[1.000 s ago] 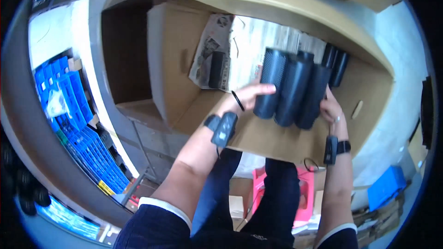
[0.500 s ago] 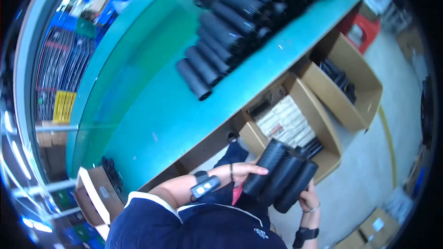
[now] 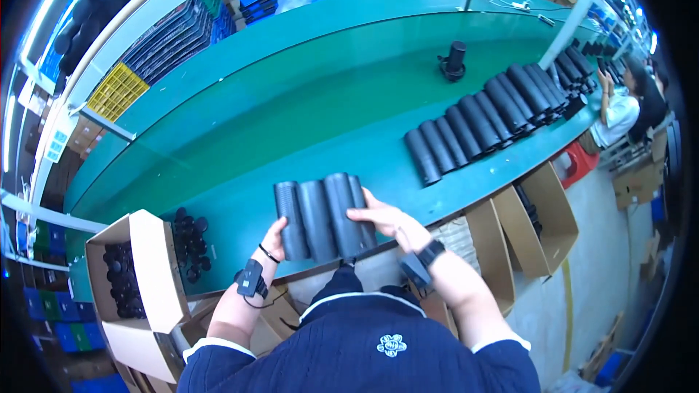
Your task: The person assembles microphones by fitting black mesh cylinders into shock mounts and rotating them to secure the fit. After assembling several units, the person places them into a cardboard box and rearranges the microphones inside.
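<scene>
Pressed side by side between my two hands are several black cylindrical tubes (image 3: 314, 218), upright and held over the near edge of the green table. The leftmost one has a textured surface and the others look smooth. My left hand (image 3: 276, 237) grips the bundle's left side, while my right hand (image 3: 380, 217) clasps its right side, thumb lying across the front. Farther right on the table, similar black tubes (image 3: 477, 122) lie close together in a long row.
A cardboard box (image 3: 149, 255) of small black round parts stands at the left, with loose black caps (image 3: 191, 244) beside it. Open cartons (image 3: 535, 240) sit below the right edge. A single black part (image 3: 454, 62) stands far back. A co-worker (image 3: 615, 113) is at the far right.
The held tubes have moved from above an open carton to over the table's near edge. My view has turned, and both hands still grip the bundle.
</scene>
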Tool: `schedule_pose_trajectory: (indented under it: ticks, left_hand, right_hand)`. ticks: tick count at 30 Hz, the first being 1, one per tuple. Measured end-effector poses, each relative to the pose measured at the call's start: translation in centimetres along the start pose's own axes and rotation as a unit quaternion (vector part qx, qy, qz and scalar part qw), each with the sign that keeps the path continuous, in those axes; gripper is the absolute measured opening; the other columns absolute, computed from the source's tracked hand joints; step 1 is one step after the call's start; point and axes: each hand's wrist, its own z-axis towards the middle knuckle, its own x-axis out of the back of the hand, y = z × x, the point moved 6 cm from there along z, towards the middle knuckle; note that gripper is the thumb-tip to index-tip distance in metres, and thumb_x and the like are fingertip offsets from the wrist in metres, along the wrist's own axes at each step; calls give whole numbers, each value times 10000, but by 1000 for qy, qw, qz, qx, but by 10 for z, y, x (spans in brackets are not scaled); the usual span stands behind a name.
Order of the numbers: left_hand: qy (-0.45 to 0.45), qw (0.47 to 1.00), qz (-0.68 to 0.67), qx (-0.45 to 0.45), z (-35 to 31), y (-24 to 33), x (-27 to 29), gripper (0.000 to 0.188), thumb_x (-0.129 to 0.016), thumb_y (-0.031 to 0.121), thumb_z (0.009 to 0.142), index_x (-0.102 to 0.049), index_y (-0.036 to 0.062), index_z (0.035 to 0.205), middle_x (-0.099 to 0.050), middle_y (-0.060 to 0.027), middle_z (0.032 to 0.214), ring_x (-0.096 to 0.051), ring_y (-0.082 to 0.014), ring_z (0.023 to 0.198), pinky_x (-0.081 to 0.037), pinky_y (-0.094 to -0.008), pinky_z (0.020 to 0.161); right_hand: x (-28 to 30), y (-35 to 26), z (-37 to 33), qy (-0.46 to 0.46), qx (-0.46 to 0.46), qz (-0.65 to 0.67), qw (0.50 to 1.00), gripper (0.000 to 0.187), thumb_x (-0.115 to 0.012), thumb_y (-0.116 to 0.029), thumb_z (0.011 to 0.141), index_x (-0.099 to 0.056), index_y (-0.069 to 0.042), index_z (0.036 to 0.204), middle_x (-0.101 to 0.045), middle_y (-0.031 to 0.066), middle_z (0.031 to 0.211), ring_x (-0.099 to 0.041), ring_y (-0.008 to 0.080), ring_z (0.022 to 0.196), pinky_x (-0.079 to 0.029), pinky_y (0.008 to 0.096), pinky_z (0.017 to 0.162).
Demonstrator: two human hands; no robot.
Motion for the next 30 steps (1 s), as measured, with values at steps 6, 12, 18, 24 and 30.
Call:
schedule_pose_trajectory:
  ticks: [6, 12, 18, 24, 30]
  left_hand:
    - [62, 990, -44, -122, -20, 87, 92, 722, -681, 474, 752, -456, 51, 1292, -541, -168, 1246, -529, -330, 1128, -381, -511, 1002]
    - [68, 987, -78, -122, -13, 115, 146, 575, -648, 419, 807, -507, 34, 1209, -606, -171, 1117, -591, -323, 1014, -443, -508, 932]
    - [120, 986, -76, -90, -43, 120, 154, 502, -636, 346, 839, -505, 43, 1216, -607, -150, 1125, -586, -316, 1031, -433, -517, 941]
    - [208, 970, 46, -113, -51, 138, 149, 567, -712, 127, 789, -413, 36, 1262, -545, -131, 1173, -557, -319, 1053, -468, -525, 870]
    - [376, 889, 251, -69, -79, 141, 182, 912, -766, 211, 733, -185, 44, 1416, -484, -199, 1271, -537, -309, 1107, -500, -505, 813]
  right_hand:
    - [-57, 14, 152, -54, -85, -71, 992, 1106, -843, -307, 648, -110, -37, 1432, -357, 181, 1374, -337, 288, 1293, -315, 429, 1056]
    - [-67, 15, 187, -37, -141, -32, 989, 913, -753, -272, 770, -159, -123, 1448, -423, 123, 1356, -462, 238, 1208, -399, 411, 998]
    - [-37, 29, 193, 14, -156, -102, 982, 928, -732, -369, 776, -138, -219, 1472, -372, 95, 1417, -401, 244, 1265, -360, 444, 1005]
    - [-15, 21, 174, 106, -173, -244, 948, 1076, -687, -546, 741, -2, -168, 1480, -301, 188, 1453, -316, 322, 1327, -211, 574, 1046]
    - [-10, 39, 180, 105, -83, -314, 940, 1050, -689, -533, 750, -85, -59, 1466, -360, 245, 1399, -406, 303, 1268, -342, 362, 1030]
